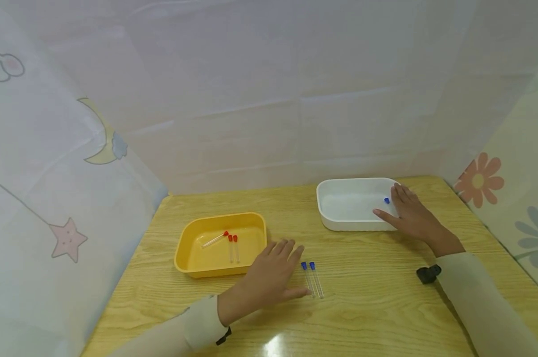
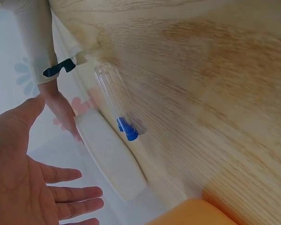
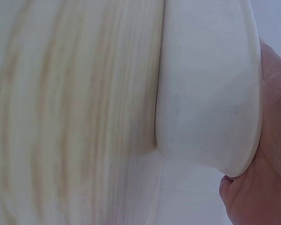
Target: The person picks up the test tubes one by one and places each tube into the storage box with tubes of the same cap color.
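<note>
My left hand (image 1: 271, 277) is over the table, fingers extended, between the yellow tray and two clear tubes (image 1: 317, 283) with blue caps. In the left wrist view the palm (image 2: 14, 173) holds nothing, and the blue-capped tubes (image 2: 113, 91) lie side by side on the wood beyond the thumb. At the right end of the white tray (image 1: 340, 225), my right hand (image 1: 412, 218) reaches over the rim with thumb and fingers spread. A blue cap (image 1: 387, 201) shows inside beside the thumb; the rest of that piece is hidden by the hand.
A yellow tray (image 1: 206, 272) at the left holds several clear tubes with red caps (image 1: 235, 239). Wood-grain table (image 1: 367, 297) lies beneath everything. Patterned cloth walls (image 1: 233, 124) close off the back and both sides.
</note>
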Available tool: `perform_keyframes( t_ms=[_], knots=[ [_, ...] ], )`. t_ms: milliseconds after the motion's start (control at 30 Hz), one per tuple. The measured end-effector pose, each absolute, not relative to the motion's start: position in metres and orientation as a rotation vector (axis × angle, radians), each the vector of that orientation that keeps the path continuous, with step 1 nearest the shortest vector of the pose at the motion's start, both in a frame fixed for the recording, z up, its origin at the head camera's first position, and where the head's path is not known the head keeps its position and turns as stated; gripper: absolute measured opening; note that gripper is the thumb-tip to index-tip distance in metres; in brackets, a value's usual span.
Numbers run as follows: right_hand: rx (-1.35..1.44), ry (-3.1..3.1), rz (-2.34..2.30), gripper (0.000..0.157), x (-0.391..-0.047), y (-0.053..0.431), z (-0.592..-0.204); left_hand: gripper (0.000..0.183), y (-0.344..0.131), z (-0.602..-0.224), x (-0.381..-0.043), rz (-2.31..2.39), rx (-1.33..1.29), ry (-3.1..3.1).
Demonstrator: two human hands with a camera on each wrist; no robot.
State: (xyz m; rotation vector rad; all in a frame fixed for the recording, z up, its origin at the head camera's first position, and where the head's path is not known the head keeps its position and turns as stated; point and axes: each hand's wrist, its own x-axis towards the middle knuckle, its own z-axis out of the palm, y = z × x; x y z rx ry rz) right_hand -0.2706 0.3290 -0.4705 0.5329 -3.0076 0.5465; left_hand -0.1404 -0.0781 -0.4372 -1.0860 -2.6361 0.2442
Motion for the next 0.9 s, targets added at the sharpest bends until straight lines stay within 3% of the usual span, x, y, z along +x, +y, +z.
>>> perform_keyframes(
  t_ms=[900],
  knots=[
    [0.521, -2.985, 0.499, 0.095, -0.272, 0.327, -0.471, 0.095, -0.06, -0.453, -0.136, 0.325, -1.089, -2.65]
  ],
)
